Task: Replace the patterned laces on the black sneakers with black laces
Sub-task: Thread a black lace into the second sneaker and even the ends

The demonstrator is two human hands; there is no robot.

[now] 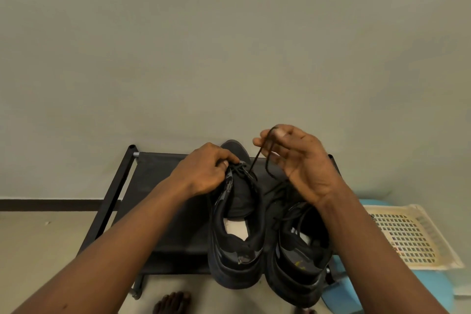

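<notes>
Two black sneakers are sitting side by side on a low black rack [158, 201], heels toward the near edge. The left hand [204, 171] is resting on the far part of the left sneaker [235, 232], its fingers curled together and pinching the lacing near the top eyelets. The right hand [293, 158] is hovering above and to the far side of the right sneaker [298, 257], palm turned leftward, thumb and forefinger clamped on a black lace [257, 158]. That lace is looping over the fingertips and running down in two strands, one to the left sneaker's eyelets, the other trailing toward the gap between the shoes. Loose black lacing is lying over the right sneaker's tongue. A cream perforated basket [407, 234] is sitting to the right of the rack on something light blue. Bare toes [173, 301] are showing at the near edge.
</notes>
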